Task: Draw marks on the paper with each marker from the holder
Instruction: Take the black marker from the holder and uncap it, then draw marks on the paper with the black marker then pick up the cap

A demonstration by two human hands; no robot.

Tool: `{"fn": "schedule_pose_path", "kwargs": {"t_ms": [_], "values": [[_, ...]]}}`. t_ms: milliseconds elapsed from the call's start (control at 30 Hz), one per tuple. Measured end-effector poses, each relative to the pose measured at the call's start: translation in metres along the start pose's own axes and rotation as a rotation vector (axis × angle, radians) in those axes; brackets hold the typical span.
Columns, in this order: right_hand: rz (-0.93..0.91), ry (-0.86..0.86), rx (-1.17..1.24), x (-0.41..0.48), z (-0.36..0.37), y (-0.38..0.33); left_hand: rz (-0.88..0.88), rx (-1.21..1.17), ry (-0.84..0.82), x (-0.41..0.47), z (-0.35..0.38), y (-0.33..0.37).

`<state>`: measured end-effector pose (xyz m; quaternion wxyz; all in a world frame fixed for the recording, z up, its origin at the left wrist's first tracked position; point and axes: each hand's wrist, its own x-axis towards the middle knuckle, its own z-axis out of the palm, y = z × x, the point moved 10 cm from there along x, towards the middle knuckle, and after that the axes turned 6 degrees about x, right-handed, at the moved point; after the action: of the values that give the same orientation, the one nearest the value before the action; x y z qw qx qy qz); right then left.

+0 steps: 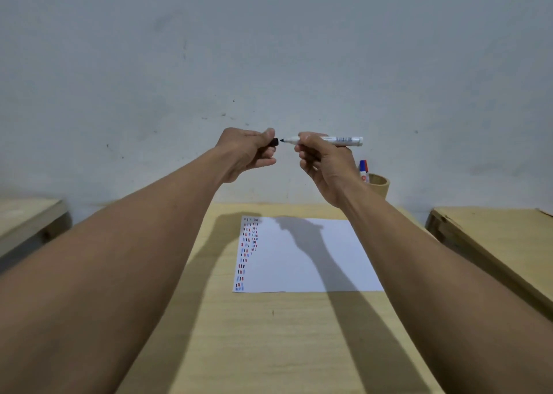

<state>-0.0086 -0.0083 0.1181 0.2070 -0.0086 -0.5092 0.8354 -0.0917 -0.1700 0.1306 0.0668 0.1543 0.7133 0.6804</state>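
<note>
the paper [305,253] on the table [269,334] is already showing red, blue and black marks, while right fingers [305,142] are gripping an uncapped marker [329,141] and left fingers [266,142] its cap [274,142], both held well above the paper, so more drawing seems left.

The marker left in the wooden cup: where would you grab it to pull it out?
Likely by its top end, pinched from above. Only that upper part sticks out over the cup's rim; the rest is hidden inside, and it stands nearly upright, so a straight upward pull should free it.
</note>
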Motion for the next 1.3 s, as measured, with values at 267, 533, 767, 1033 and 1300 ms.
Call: {"fn": "schedule_pose_path", "kwargs": {"t_ms": [267, 533, 767, 1033, 1300], "values": [[0.094, 0.051, -0.17, -0.004, -0.011, 0.039, 0.112, 0.651, 0.259, -0.006, -0.069, -0.042], [0.143, 0.014, -0.332, -0.017, -0.006, 0.075, 0.048, 0.919, 0.195, -0.017, -0.067, -0.122], [0.157, -0.011, -0.381, -0.023, -0.003, 0.088, 0.036, 0.986, 0.196, -0.023, -0.064, -0.141], [0.094, 0.032, -0.554, -0.031, -0.013, 0.103, 0.085, 1.204, 0.252, -0.064, -0.062, -0.131], [0.091, 0.139, -0.75, -0.056, -0.031, 0.147, 0.041, 1.158, 0.182, -0.105, -0.05, -0.147]]}}
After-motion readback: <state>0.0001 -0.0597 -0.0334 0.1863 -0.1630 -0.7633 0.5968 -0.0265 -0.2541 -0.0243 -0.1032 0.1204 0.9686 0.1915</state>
